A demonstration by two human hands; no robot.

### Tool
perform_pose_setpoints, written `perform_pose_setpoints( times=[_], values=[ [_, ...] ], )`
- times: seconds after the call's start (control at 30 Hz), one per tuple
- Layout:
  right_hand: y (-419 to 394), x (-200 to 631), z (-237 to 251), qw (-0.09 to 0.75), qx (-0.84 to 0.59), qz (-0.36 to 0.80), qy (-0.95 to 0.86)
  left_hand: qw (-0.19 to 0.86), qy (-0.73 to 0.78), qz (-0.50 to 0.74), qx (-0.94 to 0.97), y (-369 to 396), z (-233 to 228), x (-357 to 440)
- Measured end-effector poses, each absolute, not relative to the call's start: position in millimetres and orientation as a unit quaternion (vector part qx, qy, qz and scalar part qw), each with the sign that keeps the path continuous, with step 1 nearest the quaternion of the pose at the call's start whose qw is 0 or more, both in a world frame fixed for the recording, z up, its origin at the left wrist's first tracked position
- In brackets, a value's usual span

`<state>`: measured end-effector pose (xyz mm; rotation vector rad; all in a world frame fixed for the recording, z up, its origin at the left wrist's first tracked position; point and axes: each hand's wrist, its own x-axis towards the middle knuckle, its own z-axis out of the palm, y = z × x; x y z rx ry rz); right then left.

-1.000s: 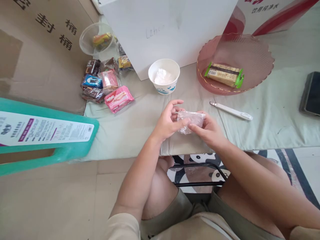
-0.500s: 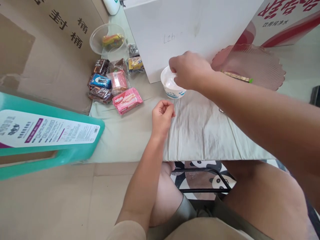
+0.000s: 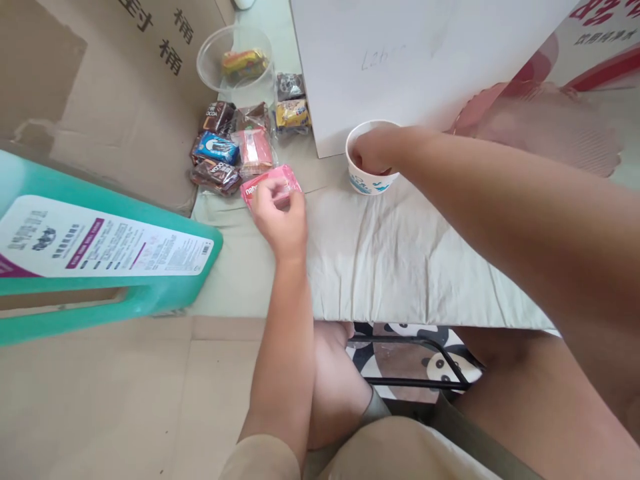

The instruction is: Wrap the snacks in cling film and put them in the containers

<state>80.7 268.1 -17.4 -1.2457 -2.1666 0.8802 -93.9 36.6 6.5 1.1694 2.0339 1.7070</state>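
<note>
Fingers of my left hand (image 3: 280,223) curl, thumb near fingertips, over the pink wafer packet (image 3: 287,173); can't tell if they're clamped on it or just over it. Right hand (image 3: 376,150) is down inside the white paper cup (image 3: 369,185), fingertips hidden by the wall, so can't tell whether they're together or apart, or on what.

Near to far: my bare knees, black metal bar (image 3: 415,383) under the table edge, pale cloth (image 3: 390,267) wrinkled on top. Teal container (image 3: 170,292) with white label, on my left. Packet lies on the cloth, left of the cup, which stands upright. Just past the packet, wrapped snacks (image 3: 219,148) bunched together; yellow pack (image 3: 293,115) to their right. Behind, clear tub (image 3: 209,67), yellow wrapper inside. White box (image 3: 400,80) behind the cup; pink bowl (image 3: 565,127) beyond my right forearm, partly hidden.
</note>
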Motion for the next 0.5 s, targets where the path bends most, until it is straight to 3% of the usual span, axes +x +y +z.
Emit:
perform_pose_setpoints(
  times=[0.1,0.17,0.2,0.27,0.33,0.5],
  values=[
    [256,75,1,0.0,-0.472,0.234,-0.85,0.063,0.788,0.444,0.423,38,2,-117],
    [236,77,32,-0.035,-0.477,0.207,-0.853,0.075,0.811,0.393,0.426,37,-3,-124],
    [220,80,50,-0.023,-0.468,0.208,-0.859,0.077,0.812,0.391,0.427,37,-5,-126],
    [175,92,83,0.131,-0.43,0.194,-0.872,0.06,0.803,0.408,0.431,36,-9,-128],
    [121,114,102,0.178,-0.411,0.2,-0.871,0.039,0.791,0.426,0.437,36,-12,-128],
    [14,193,74,0.245,-0.455,0.34,-0.786,0.031,0.764,0.426,0.483,34,-11,-121]
  ],
)
